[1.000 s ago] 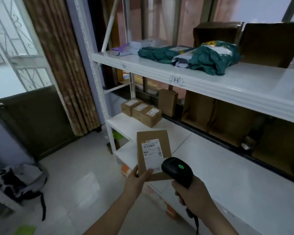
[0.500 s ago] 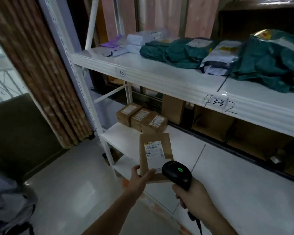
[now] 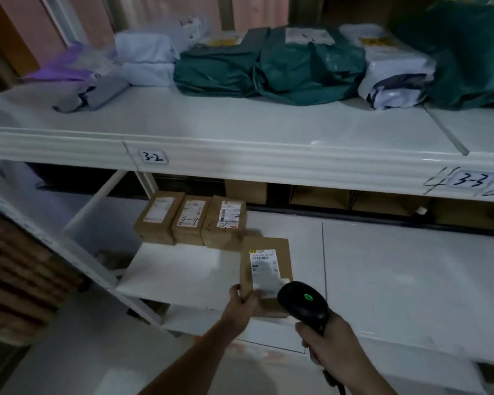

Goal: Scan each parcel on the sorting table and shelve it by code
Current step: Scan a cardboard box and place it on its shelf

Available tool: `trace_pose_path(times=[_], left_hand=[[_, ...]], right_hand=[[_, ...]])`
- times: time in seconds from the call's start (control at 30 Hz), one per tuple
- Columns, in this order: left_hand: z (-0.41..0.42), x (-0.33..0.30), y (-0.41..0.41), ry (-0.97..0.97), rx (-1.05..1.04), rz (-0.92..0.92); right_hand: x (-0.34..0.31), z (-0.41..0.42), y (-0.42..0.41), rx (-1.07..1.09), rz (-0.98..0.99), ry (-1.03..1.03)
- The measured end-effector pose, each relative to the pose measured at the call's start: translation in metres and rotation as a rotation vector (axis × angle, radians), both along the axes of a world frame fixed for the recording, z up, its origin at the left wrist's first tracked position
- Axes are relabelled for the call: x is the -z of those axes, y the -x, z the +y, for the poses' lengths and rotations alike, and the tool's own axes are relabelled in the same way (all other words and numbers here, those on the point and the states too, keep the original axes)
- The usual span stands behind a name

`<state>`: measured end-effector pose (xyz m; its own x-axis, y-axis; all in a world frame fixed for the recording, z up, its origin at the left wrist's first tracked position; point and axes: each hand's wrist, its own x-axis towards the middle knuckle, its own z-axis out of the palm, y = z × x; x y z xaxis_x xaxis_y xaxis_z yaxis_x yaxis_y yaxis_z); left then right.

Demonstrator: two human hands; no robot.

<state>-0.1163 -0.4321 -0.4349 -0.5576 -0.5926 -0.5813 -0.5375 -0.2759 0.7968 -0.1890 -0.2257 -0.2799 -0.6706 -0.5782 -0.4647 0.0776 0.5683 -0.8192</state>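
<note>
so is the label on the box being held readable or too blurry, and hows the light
Head view: dim overall; the held box label's lower half is smeared with motion blur, print unreadable; the scanner light glows green; handwritten 3-2 tag stays legible; frame edges bend from wide-angle distortion.

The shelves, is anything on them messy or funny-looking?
A little. On the upper shelf, the soft bags lie heaped against each other, not in a row like the three boxes below. The 3-3 tag sits over scribbled pen marks. Nothing looks torn or spilled.

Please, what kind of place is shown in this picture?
Probably a parcel pickup or sorting room: white metal shelving with handwritten code tags, labelled brown cardboard parcels, green plastic mailing bags, and a black handheld barcode scanner.
</note>
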Motion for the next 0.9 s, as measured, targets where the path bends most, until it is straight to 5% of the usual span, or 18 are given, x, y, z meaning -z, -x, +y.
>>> trace_pose_path(times=[0.4, 0.47, 0.57, 0.67, 0.73, 0.9], left_hand=[[-0.044, 0.018, 0.040, 0.106, 0.115, -0.184], [-0.047, 0.011, 0.038, 0.228, 0.199, -0.214], [-0.044, 0.006, 0.027, 0.789, 0.363, -0.178], [-0.027, 0.020, 0.015, 1.195, 0.891, -0.056], [-0.017, 0.032, 0.012, 1.243, 1.090, -0.014], [-0.021, 0.038, 0.026, 1.141, 1.005, -0.080]], right_hand=[[0.014, -0.002, 0.005, 0.149, -0.021, -0.109], [0.015, -0.001, 0.006, 0.137, -0.011, -0.119], [0.013, -0.003, 0.004, 0.127, 0.000, -0.120], [0.012, -0.005, 0.000, 0.127, -0.012, -0.106], [0.013, -0.006, -0.005, 0.117, -0.001, -0.113], [0.014, -0.012, -0.015, 0.178, -0.018, -0.106]])
